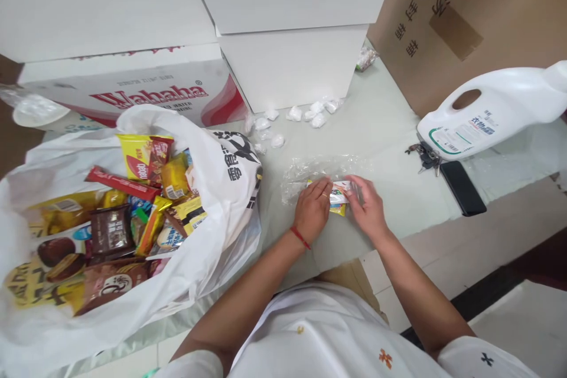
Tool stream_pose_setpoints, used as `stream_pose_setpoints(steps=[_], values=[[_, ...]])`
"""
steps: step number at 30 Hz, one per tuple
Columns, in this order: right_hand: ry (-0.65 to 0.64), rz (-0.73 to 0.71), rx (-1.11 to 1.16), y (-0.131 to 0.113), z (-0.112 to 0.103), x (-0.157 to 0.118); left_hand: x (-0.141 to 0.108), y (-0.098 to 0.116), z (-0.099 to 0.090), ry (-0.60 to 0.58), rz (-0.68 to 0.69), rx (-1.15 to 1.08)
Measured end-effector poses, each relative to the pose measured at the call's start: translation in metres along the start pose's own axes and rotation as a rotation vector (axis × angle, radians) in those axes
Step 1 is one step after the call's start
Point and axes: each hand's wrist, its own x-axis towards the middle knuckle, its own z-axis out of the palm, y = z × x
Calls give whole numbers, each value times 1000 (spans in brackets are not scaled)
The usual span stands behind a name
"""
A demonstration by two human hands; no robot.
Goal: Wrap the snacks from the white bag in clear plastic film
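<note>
In the head view, a small white snack packet with orange print [340,194] lies on the table, with a yellow packet [338,209] partly showing beneath it. My left hand [313,204] covers the left part of the packets, its fingers pressed together and holding them down. My right hand [367,204] grips the right end of the white packet between thumb and fingers. A crumpled clear plastic bag [296,176] lies around and behind the packets. What is under my left palm is hidden.
A large white bag [234,212] full of wrapped snacks stands at the left. White boxes [292,65] line the back, with several small white packets [316,113] before them. At the right are a white detergent bottle [496,109], keys [427,156], a black phone [463,188] and a cardboard box [509,23].
</note>
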Motion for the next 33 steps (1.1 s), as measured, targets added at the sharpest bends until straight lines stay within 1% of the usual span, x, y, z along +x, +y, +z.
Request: stream_pose_setpoints(steps=[1,2,3,5,7,9,10,11,13,15,16,18,19,20,22,23,25,27,28,30,33], values=[[34,58,-63,4,-4,1,1,2,-2,-37,-15,30],[26,116,-115,9,-9,1,3,3,-3,-69,-24,52],[-19,177,-140,13,-13,2,5,4,-5,-95,-29,67],[-139,304,-85,21,-23,4,8,6,-8,-136,-15,77],[-210,399,55,27,-30,5,10,6,-11,-156,20,70],[-229,446,155,30,-34,6,10,5,-11,-155,54,60],[-236,460,161,32,-35,6,8,5,-11,-149,65,57],[-247,473,134,33,-36,7,7,5,-10,-141,68,58],[-264,476,1,36,-37,13,4,6,-9,-120,58,75],[-212,408,-199,36,-40,25,2,9,-8,-90,17,98],[-162,338,-292,35,-41,34,2,10,-8,-75,-13,108],[-82,152,-411,29,-40,58,2,14,-9,-64,-63,128],[-82,54,-432,25,-37,71,2,16,-10,-70,-73,139],[-118,-35,-437,21,-31,84,2,17,-12,-81,-72,151],[-247,-149,-455,14,-14,108,2,19,-15,-110,-48,174],[-325,-165,-479,11,-4,119,3,19,-17,-119,-38,181],[-480,-138,-523,9,15,135,3,20,-20,-121,-44,190],[-608,-94,-502,9,25,144,4,21,-22,-111,-72,194],[-640,-83,-460,9,27,147,4,22,-23,-110,-84,196],[-634,-93,-340,7,21,147,5,23,-25,-121,-94,201],[-586,-191,-177,-2,0,133,6,23,-26,-132,-87,203]])
